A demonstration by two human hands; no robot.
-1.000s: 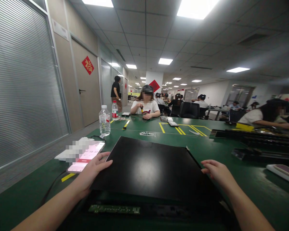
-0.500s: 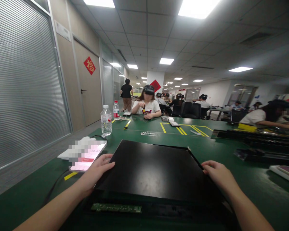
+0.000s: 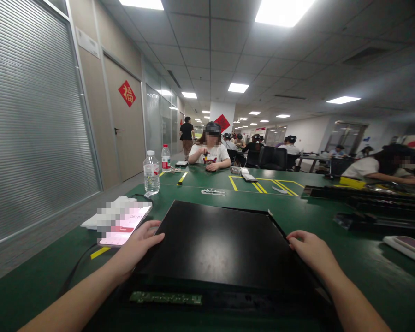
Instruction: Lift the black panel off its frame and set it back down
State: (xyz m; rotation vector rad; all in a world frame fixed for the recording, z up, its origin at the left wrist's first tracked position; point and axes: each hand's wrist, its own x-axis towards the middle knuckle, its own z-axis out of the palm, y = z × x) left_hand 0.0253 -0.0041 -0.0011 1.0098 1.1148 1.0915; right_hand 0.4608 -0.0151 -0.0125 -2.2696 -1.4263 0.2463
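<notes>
A flat black LCD panel (image 3: 210, 249) lies in front of me, with a green circuit board strip (image 3: 166, 298) along its near side. My left hand (image 3: 145, 242) grips the panel's left edge, its thumb on the top face and its other fingers partly hidden at the side. On the opposite side, my right hand (image 3: 302, 246) pinches the right edge between thumb and fingers. A thin dark rim shows along the far and right sides. The panel's near end is dark and hard to make out.
A lit phone (image 3: 126, 226) and white packets are left of the panel, near a water bottle (image 3: 151, 175). Dark metal strips (image 3: 373, 221) and a pale device (image 3: 408, 249) lie right on the green table (image 3: 249, 196). A co-worker (image 3: 210, 154) sits opposite.
Both hands keep their hold on the panel, which stays in place. The view shifts very slightly. In the background, a standing person has moved a little to the right.
</notes>
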